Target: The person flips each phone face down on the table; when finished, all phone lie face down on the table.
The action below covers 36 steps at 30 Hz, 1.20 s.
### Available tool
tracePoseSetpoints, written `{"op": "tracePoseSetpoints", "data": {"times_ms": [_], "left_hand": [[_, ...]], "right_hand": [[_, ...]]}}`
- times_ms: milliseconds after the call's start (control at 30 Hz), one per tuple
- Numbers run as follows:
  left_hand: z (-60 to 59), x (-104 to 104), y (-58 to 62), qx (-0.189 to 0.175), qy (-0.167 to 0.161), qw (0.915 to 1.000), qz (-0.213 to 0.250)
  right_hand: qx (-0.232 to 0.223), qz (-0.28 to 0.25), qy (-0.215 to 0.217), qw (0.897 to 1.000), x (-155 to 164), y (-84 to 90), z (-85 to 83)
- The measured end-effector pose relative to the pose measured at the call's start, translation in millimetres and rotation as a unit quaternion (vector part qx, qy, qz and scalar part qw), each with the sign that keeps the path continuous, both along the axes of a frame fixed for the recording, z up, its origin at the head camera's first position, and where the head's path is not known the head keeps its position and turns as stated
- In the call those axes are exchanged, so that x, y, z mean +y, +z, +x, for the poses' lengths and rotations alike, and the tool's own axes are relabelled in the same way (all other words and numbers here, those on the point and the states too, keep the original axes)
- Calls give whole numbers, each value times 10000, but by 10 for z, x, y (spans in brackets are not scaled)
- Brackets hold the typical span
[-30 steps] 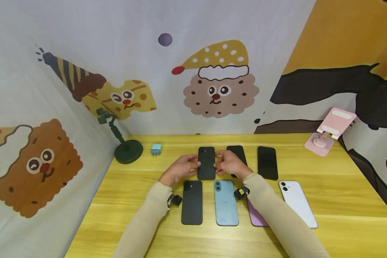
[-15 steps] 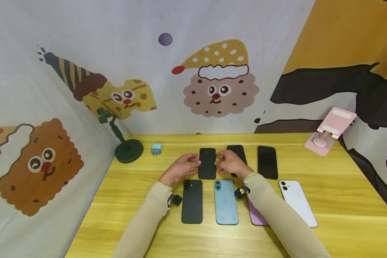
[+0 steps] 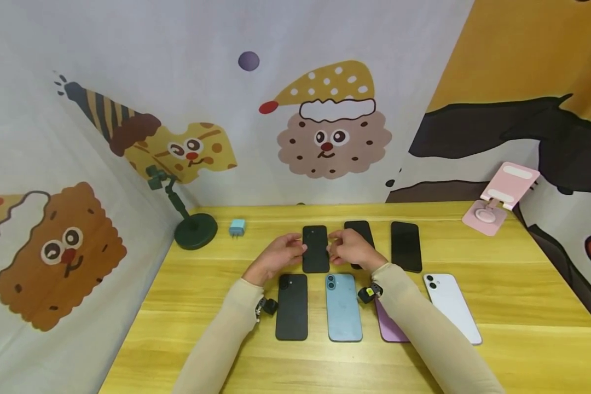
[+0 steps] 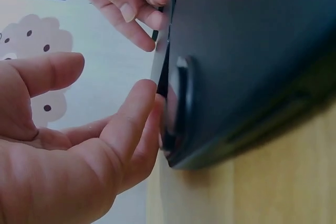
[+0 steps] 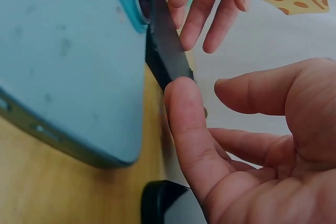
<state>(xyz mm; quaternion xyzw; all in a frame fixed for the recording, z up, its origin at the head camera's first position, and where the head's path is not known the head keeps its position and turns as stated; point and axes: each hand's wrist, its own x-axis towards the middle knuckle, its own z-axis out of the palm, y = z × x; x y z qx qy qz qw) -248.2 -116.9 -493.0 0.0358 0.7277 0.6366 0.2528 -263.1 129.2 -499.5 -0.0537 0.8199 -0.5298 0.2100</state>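
Observation:
A black phone (image 3: 316, 249) lies back-up in the far row of the table, its camera at the upper left. My left hand (image 3: 279, 255) is along its left side, fingertips right at the edge. On the opposite side, my right hand (image 3: 347, 249) has its fingertips close to the phone's right edge and partly covers another black phone (image 3: 361, 229). Both wrist views show the thumbs apart from loosely bent fingers, with nothing pinched between them. In the near row, a dark phone (image 3: 292, 307) and a light blue phone (image 3: 344, 307) lie below the hands.
A purple phone (image 3: 390, 325) is partly under the right sleeve. Farther right lie a white phone (image 3: 452, 306) and a dark phone (image 3: 406, 246). A green stand (image 3: 195, 231), a blue charger plug (image 3: 237, 227) and a pink phone stand (image 3: 502, 189) are at the back.

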Motion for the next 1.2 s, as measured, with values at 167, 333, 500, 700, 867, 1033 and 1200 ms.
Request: {"op": "tracePoseSetpoints", "data": {"times_ms": [167,333,500,700,867,1033,1200], "left_hand": [[5,53,26,288,163,9994,-124],[34,130,69,660,168,9971,-347],[75,237,79,781,85,9964,-322],[64,365,90,689,-41,9976,-87],[24,489,51,510,-10,9987,54],[-8,623,19,468,-130,9987,149],[-26,753,44,374,-262,9988,183]], "right_hand": [[128,-93,3,9999,92,50,40],[343,-210,-71,9992,212,81,79],[563,-105,-97,9983,375,49,118],[739,113,-298,9968,539,61,134],[840,178,-412,9954,643,77,127],[967,196,-593,9934,751,78,115],[1158,303,-702,9903,832,50,96]]}}
